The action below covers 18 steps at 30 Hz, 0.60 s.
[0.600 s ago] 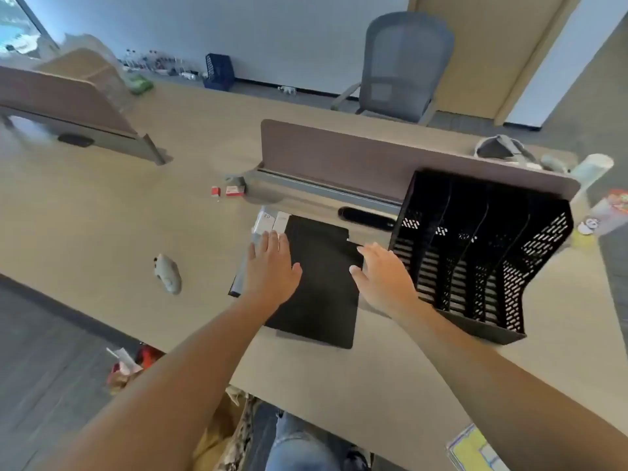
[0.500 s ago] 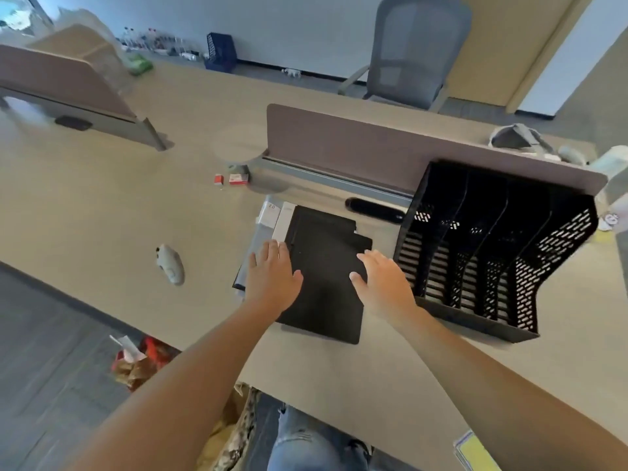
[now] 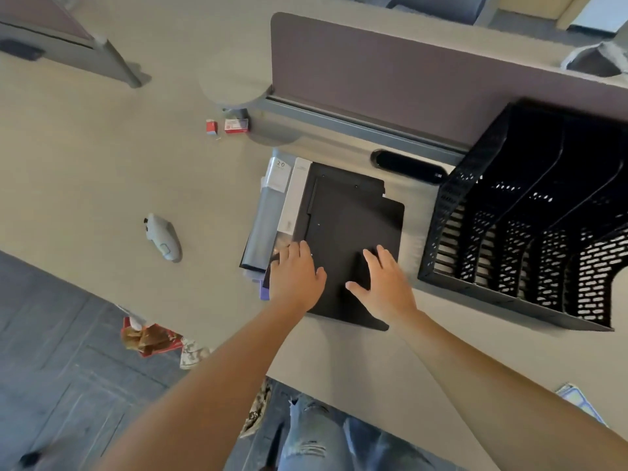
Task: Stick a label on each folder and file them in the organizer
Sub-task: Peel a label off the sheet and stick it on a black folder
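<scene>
**Both hands flat on the black folder**

My left hand [image 3: 295, 274] lies on the near left edge of the top black folder [image 3: 353, 239], fingers straight, gripping nothing. My right hand [image 3: 384, 283] presses flat on the folder's near right part, fingers spread, also holding nothing. Under the folder, sticking out left of my left hand, lie a grey folder [image 3: 263, 226] and a white-spined one [image 3: 295, 198]. The black organizer [image 3: 523, 232] stands just right of my right hand, on the desk [image 3: 102, 164].
</scene>
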Motion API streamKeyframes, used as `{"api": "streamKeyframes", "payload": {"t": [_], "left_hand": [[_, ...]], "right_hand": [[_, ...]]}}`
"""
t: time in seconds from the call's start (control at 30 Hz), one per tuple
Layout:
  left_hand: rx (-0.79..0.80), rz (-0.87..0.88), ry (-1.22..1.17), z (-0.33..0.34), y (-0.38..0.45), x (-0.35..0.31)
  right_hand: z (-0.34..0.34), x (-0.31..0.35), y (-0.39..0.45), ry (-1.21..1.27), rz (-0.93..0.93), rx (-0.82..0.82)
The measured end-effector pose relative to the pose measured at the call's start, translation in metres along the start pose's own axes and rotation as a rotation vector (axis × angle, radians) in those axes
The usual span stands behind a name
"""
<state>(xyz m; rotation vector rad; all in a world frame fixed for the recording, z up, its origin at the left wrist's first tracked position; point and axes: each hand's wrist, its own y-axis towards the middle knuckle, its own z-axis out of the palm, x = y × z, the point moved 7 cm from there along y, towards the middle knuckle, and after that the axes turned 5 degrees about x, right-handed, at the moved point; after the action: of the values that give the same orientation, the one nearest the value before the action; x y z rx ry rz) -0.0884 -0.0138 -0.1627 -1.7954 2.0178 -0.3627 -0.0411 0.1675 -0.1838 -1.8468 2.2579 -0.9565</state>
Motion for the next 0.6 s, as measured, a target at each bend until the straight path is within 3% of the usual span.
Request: {"api": "streamKeyframes", "payload": {"t": [0.6], "left_hand": [[0.046,0.014,0.100,0.057,-0.022,-0.015]], "right_hand": [[0.053,-0.030,-0.013,-0.120,-0.026,0.059]]}}
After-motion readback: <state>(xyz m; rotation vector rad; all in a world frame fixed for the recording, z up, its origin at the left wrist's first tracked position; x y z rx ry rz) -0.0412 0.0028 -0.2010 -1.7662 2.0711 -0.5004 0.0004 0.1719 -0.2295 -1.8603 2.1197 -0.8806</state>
